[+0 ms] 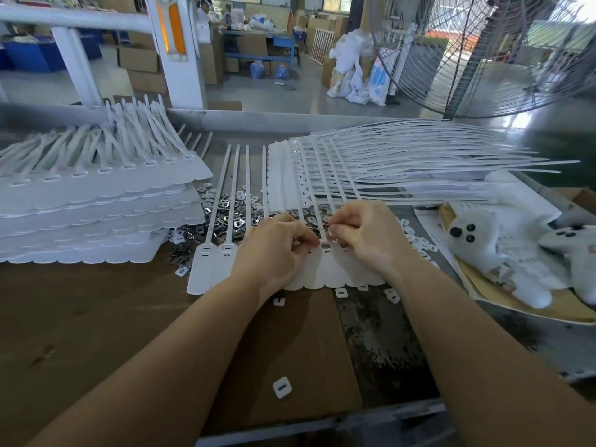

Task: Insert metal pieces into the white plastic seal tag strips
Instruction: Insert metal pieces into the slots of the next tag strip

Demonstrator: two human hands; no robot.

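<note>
Left of the joined row of seal tag strips that lies flat on the desk sits a stack of finished strips, and just behind the row's heads lies a heap of metal pieces. Over the row's head slots, the left hand has its fingers curled with the fingertips pinched against the strips, while the right hand pinches a small metal piece just above an open slot. Right of the row lie fanned loose strips and a white plush toy.
</note>
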